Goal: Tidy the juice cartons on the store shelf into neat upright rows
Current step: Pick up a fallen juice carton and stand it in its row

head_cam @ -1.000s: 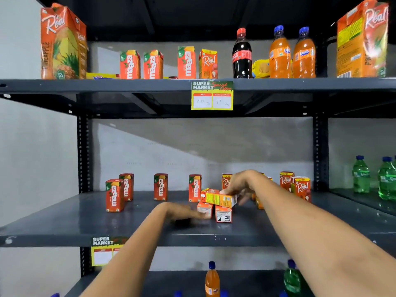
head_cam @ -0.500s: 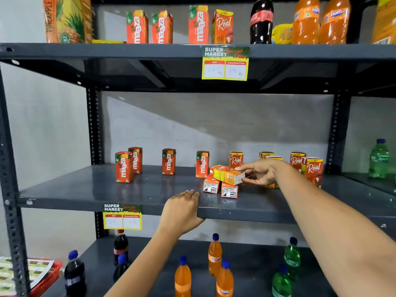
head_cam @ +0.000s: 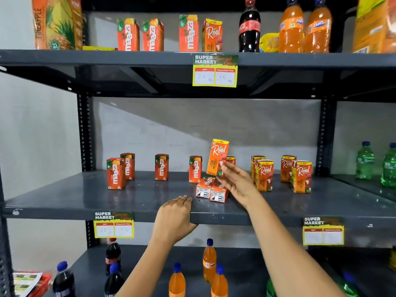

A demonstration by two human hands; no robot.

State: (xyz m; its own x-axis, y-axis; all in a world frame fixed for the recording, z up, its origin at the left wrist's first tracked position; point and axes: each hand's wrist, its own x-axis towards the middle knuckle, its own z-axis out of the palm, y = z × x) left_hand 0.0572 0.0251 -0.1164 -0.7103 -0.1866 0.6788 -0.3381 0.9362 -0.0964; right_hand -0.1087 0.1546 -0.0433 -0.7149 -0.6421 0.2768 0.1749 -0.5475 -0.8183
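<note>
Head view, left to right along the middle shelf [head_cam: 64,196]: four Maaza cartons [head_cam: 116,173] stand upright, two close together at the left end, one alone further along, and one near the centre beside the pile. Half a second ago the left hand [head_cam: 174,219] was already resting on the shelf's front lip, and it is there now, fingers flat on the edge and holding nothing.

Just right of it, two fallen cartons [head_cam: 211,190] lie side by side with their bases toward the camera. A moment ago a third carton lay flat across the top of them. That Real carton [head_cam: 217,157] is now lifted clear above the pile, turned nearly upright with a slight lean to the right, and pinched at its lower end between the thumb and fingers of the right hand [head_cam: 235,183].

One piece of the heap is therefore freed and ready to be stood in a row, probably among the Real cartons, and two remain to be righted.

Behind the raised carton one more Real carton [head_cam: 231,160] stands partly hidden. To the right stand four Real cartons [head_cam: 265,175] in two pairs, each pair front and back. That makes six Real cartons counted, one of them in hand, though the brand of the two lying down is unclear.
</note>
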